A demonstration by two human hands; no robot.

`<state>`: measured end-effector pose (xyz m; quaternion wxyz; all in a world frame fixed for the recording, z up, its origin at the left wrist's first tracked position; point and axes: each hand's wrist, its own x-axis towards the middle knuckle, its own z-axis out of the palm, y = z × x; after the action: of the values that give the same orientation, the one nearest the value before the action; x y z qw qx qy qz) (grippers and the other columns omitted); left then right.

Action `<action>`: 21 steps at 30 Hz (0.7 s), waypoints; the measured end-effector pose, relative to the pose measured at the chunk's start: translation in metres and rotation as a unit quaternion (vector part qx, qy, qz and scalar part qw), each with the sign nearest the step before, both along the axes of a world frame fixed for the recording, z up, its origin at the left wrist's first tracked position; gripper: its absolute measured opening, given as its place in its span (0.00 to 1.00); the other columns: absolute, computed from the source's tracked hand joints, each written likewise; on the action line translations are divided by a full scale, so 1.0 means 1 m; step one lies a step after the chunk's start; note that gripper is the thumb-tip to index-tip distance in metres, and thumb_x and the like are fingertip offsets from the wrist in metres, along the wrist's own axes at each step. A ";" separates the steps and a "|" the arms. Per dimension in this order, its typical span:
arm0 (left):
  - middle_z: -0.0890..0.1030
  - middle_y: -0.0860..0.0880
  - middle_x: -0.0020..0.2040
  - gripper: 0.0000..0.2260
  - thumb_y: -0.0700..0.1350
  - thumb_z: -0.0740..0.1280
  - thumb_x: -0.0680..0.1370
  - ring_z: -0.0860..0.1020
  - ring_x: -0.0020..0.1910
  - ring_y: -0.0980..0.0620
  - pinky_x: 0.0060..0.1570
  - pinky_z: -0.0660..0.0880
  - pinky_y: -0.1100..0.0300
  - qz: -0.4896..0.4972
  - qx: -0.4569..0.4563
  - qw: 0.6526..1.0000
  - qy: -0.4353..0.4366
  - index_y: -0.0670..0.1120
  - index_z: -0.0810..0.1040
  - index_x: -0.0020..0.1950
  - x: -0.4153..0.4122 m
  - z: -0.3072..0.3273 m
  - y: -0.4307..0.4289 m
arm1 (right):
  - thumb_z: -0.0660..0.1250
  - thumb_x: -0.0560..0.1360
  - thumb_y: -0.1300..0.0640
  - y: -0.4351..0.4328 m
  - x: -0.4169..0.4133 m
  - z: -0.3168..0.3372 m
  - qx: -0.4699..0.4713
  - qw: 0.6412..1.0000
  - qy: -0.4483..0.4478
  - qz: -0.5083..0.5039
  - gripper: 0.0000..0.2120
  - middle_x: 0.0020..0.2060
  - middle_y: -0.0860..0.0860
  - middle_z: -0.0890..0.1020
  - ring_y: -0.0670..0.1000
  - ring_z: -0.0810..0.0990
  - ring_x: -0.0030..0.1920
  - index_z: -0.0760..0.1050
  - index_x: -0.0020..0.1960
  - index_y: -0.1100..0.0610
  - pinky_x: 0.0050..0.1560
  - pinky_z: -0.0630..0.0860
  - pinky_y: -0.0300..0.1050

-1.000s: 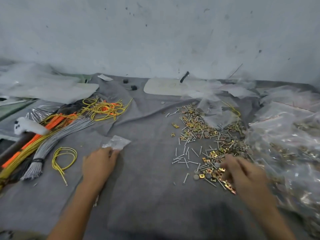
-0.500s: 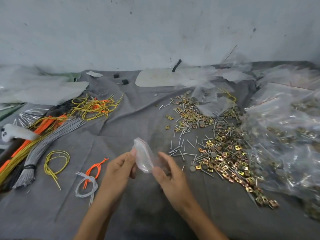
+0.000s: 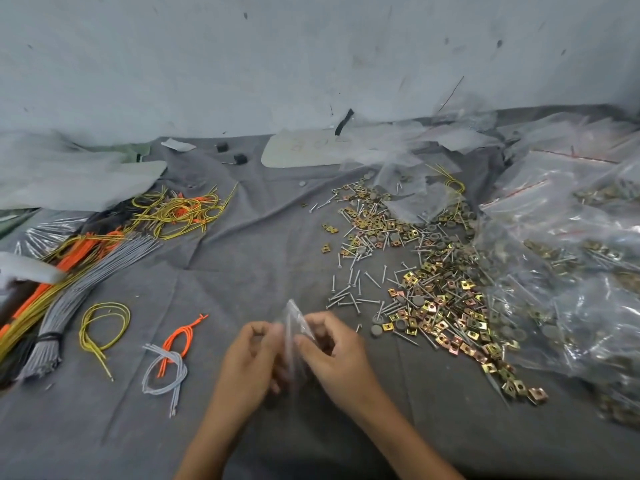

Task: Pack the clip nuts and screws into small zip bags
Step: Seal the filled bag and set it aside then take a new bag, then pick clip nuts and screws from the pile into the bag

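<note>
Both hands are on the small zip bag [image 3: 295, 328] right now, held up just above the grey cloth-covered worktop [image 3: 242, 265], front and centre. The left hand [image 3: 249, 355] has its fingers curled in and pinching one side of the film, and the right hand [image 3: 334, 351] is pinching the other side. Looks to me like they're working the mouth open. Can't tell if the right hand is also hiding any parts in the palm.

What could go wrong: that film is thin and slippery, so if the mouth only half opens, the bits will likely bounce off the lip and scatter over the cloth. The screws [image 3: 346, 292] are pointy too, so shoving them in could poke through. The clip nuts [image 3: 446, 313] sit in a loose heap just right of the hands, tangled with the screws, so a rushed grab could easily get the wrong count.

Compared to half a second ago, the hands have closed in on each other and the bag has turned edge-on. A second ago the left hand was out by the yellow wire loop [image 3: 100, 323] and the right was digging in the heap
</note>
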<state>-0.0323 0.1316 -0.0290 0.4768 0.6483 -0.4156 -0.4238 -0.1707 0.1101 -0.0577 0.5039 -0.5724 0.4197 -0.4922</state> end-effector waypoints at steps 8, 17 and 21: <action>0.81 0.49 0.33 0.06 0.33 0.67 0.79 0.75 0.29 0.56 0.28 0.74 0.64 0.008 0.010 0.999 0.038 0.42 0.81 0.47 0.008 0.001 0.013 | 0.68 0.79 0.58 0.000 0.000 -0.005 -0.022 0.999 -0.009 -0.042 0.03 0.39 0.50 0.82 0.46 0.79 0.39 0.76 0.47 0.51 0.41 0.76 0.46; 0.85 0.50 0.38 0.13 0.32 0.61 0.81 0.81 0.33 0.58 0.36 0.78 0.62 0.102 -0.030 0.993 0.050 0.44 0.82 0.46 0.057 0.018 0.009 | 0.68 0.75 0.46 -0.003 0.003 -0.011 0.001 0.996 -0.012 -0.085 0.11 0.47 0.41 0.82 0.45 0.82 0.47 0.74 0.56 0.41 0.47 0.79 0.39; 0.86 0.56 0.44 0.13 0.31 0.64 0.79 0.81 0.38 0.59 0.38 0.79 0.69 0.146 -0.117 0.982 -0.005 0.47 0.82 0.46 0.074 0.037 0.007 | 0.69 0.74 0.48 -0.001 0.004 -0.011 -0.014 0.992 -0.024 -0.122 0.13 0.46 0.41 0.81 0.47 0.81 0.45 0.74 0.57 0.44 0.47 0.77 0.37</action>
<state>0.0419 0.1384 0.0077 0.6043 0.6438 -0.3653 -0.2948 -0.1663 0.1088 -0.0688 0.4421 -0.5123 0.4670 -0.5692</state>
